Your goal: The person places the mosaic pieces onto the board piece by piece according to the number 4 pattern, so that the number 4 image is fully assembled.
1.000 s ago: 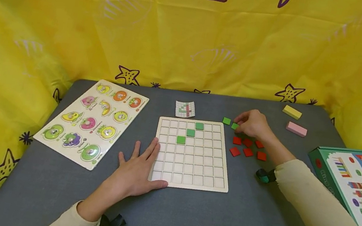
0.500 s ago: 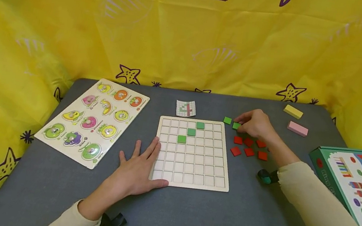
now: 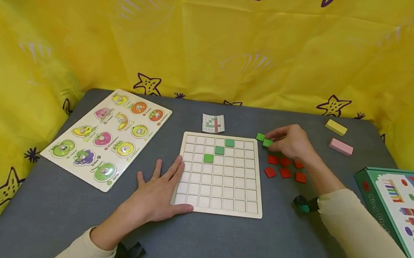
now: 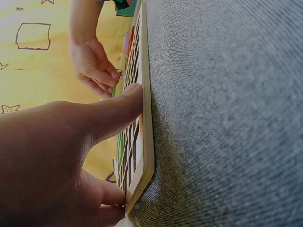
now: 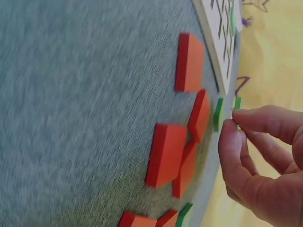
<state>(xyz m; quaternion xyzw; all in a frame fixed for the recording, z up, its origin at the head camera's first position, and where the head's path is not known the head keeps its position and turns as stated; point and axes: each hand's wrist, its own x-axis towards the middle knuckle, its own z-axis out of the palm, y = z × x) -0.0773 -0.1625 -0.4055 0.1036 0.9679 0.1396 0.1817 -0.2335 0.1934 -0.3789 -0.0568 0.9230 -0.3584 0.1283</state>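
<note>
My left hand lies with fingers spread along the left side of a pale wooden grid board. Its thumb presses the board's front edge. Three green tiles sit in a diagonal on the grid, one of them the lowest green tile. Off the board's far right corner, my right hand pinches a green square tile between thumb and fingertips. Another green tile lies just beyond it. Several red tiles lie below that hand; one more green tile shows in the right wrist view.
A small pattern card lies behind the board. At the left is a fruit puzzle board. A yellow block and a pink block stand at the back right, with a toy box nearer.
The right hand has shifted slightly left with the green tile, which now appears closer to the other loose green tile. The left hand has stayed in place on the board.
</note>
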